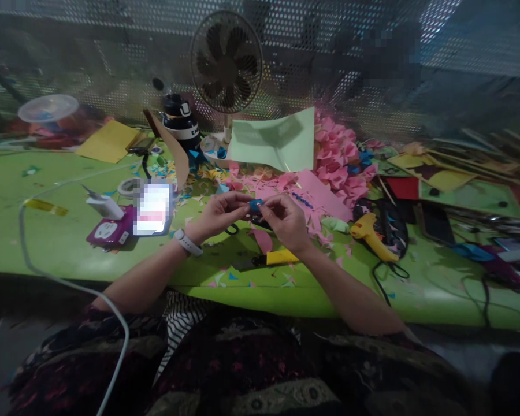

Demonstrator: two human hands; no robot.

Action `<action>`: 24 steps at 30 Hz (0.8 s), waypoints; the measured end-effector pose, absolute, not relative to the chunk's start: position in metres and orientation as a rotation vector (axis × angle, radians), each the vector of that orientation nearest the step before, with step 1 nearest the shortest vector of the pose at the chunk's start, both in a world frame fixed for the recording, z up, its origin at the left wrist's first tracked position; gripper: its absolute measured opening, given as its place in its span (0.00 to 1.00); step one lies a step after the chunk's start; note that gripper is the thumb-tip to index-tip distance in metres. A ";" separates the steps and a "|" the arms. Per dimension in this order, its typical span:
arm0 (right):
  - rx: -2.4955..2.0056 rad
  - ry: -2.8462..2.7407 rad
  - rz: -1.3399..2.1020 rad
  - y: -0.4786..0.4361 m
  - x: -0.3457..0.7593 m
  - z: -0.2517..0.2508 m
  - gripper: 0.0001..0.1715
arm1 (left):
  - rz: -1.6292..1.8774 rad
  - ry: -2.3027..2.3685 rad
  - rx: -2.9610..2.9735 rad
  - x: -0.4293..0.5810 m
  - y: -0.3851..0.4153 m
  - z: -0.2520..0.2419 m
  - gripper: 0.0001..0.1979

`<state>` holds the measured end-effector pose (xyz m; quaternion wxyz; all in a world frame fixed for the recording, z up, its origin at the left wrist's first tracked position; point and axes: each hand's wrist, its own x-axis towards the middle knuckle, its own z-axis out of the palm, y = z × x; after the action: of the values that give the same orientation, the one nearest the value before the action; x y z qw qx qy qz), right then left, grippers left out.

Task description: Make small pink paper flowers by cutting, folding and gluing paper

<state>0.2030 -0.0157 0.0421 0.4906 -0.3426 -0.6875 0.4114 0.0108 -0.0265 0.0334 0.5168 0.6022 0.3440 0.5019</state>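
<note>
A small piece of blue paper is pinched between my two hands above the table. My left hand grips its left side with thumb and fingers; a pale watch sits on that wrist. On the other side, my right hand holds it with thumb and forefinger. Below my hands lies a yellow-handled utility knife, partly behind my right wrist. Pink paper scraps surround it. Whether the blue paper is folded cannot be made out.
Left stand a lit phone, a purple power adapter and a white cable. Behind are a fan, a dark bottle, a pale green sheet and piled pink paper flowers. A yellow glue gun lies right.
</note>
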 end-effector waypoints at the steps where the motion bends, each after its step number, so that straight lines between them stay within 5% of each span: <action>1: -0.830 -1.676 0.984 -0.016 0.203 0.042 0.16 | 1.194 0.834 1.466 0.011 -0.027 0.034 0.21; 8: -0.815 -1.759 0.857 -0.016 0.205 0.043 0.10 | 1.176 0.866 1.492 0.010 -0.030 0.037 0.22; 24: -0.800 -1.861 0.811 -0.009 0.209 0.044 0.14 | 1.147 0.875 1.443 0.011 -0.026 0.031 0.21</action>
<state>0.2089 -0.0087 0.0444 0.4617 -0.3251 -0.7567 0.3296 0.0107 -0.0256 0.0306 0.5231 0.6029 0.3656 0.4788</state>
